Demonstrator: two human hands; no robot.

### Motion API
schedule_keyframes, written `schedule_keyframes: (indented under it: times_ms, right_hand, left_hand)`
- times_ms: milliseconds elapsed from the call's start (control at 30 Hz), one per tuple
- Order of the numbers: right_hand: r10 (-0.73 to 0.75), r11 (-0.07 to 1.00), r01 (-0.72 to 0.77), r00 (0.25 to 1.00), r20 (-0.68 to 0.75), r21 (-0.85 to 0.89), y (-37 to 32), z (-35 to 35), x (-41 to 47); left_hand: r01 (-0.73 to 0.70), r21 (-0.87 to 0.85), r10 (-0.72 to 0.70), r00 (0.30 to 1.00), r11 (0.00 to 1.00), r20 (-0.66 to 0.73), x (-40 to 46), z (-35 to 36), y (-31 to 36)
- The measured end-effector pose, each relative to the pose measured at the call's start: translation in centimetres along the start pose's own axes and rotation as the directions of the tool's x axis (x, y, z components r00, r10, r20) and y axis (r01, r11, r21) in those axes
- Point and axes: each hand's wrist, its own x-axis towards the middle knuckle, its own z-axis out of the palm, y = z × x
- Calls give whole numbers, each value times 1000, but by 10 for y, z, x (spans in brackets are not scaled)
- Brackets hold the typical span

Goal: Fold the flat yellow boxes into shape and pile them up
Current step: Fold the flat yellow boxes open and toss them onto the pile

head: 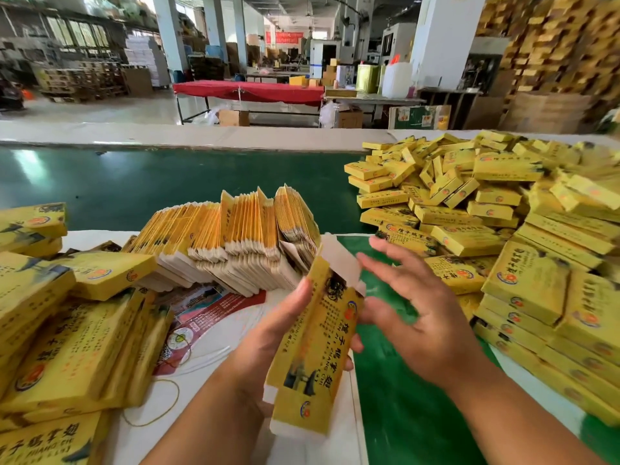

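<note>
A yellow box [315, 347] with black lettering stands lengthwise in my left hand [265, 337], which grips it from the left side. Its white top flap [339, 260] sticks up, unfolded, and a white flap shows at its lower end too. My right hand [412, 317] is beside the box on the right, fingers spread, its thumb touching the box's right edge. A row of flat yellow boxes [235, 236] stands on edge just beyond my hands. A large heap of folded yellow boxes [503, 223] covers the right side.
Bundles of flat yellow boxes [67, 330] lie stacked at the left on a white sheet [208, 380]. A dark green belt [167, 182] runs across behind. A rubber band [157, 404] lies near my left arm. Beyond are a red-covered table [248, 90] and factory floor.
</note>
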Motion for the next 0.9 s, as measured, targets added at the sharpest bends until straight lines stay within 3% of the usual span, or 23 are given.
schedule_keyframes:
  times_ms: [33, 100, 167, 400, 567, 633, 700, 733, 833, 900]
  right_hand:
    - [47, 999, -47, 996, 72, 1, -1, 2, -3]
    - [86, 996, -90, 985, 151, 18, -4, 7, -7]
    - [101, 985, -122, 981, 168, 122, -6, 10, -8]
    - [162, 856, -272, 949, 270, 440, -9, 13, -8]
    - [198, 669, -399, 909, 367, 628, -10, 9, -3]
    - [200, 629, -407, 908, 368, 662, -7, 5, -1]
    - [185, 575, -409, 909, 374, 709, -2, 2, -1]
    - [174, 550, -412, 908, 382, 727, 0, 0, -1]
    - [156, 540, -399, 913, 378, 741, 0, -1, 0]
    - [227, 586, -361, 932, 281, 725, -2, 0, 0]
  left_hand:
    - [13, -70, -10, 999, 997, 38, 1, 2, -4]
    - [23, -234, 43, 961, 972, 273, -4, 9, -9]
    - [38, -255, 73, 909, 966, 410, -3, -4, -25]
    - [111, -40, -77, 870, 993, 487, 14, -4, -24]
    - [-62, 81, 23, 909, 995, 415, -28, -16, -24]
    - [-93, 201, -26, 853, 975, 521, -26, -16, -23]
    - [167, -64, -97, 798, 984, 595, -10, -4, -21]
    - [216, -158, -82, 801, 964, 593, -11, 2, -13]
    - [182, -261, -7, 832, 948, 555, -8, -2, -29]
    - [134, -316, 56, 848, 939, 528, -9, -1, -28]
